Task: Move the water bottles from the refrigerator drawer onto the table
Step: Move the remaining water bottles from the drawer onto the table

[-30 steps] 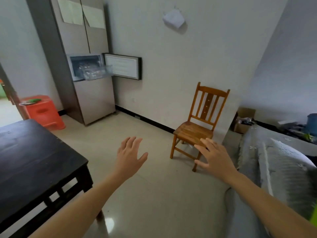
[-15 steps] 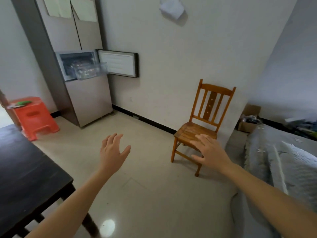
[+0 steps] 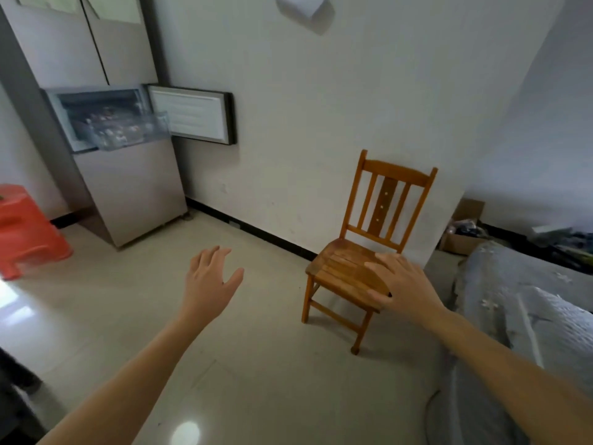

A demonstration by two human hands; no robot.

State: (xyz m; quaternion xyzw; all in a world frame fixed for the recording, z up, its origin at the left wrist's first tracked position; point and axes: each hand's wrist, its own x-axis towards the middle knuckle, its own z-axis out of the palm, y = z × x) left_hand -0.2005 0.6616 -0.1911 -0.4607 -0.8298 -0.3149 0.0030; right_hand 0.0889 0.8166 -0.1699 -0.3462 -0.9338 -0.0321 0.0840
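Observation:
A grey refrigerator [image 3: 134,194] stands at the far left against the wall. Its small middle door [image 3: 192,116] hangs open to the right, and a clear drawer [image 3: 128,130] is pulled out with bottles inside, blurred at this distance. My left hand [image 3: 208,281] is held out over the floor, open and empty, well short of the refrigerator. My right hand [image 3: 404,284] is also open and empty, raised in front of the wooden chair's seat. Only a dark corner of the table [image 3: 12,396] shows at the lower left edge.
A wooden chair [image 3: 369,239] stands by the wall on the right. An orange plastic stool [image 3: 25,229] sits left of the refrigerator. A grey covered sofa [image 3: 519,316] fills the right side, with a cardboard box [image 3: 462,229] behind it. Pale tiled floor [image 3: 256,364] lies between.
The view has moved forward and turned right: the refrigerator is nearer and larger, and the dark table has slid almost out of view at the left. Both hands stay open and empty.

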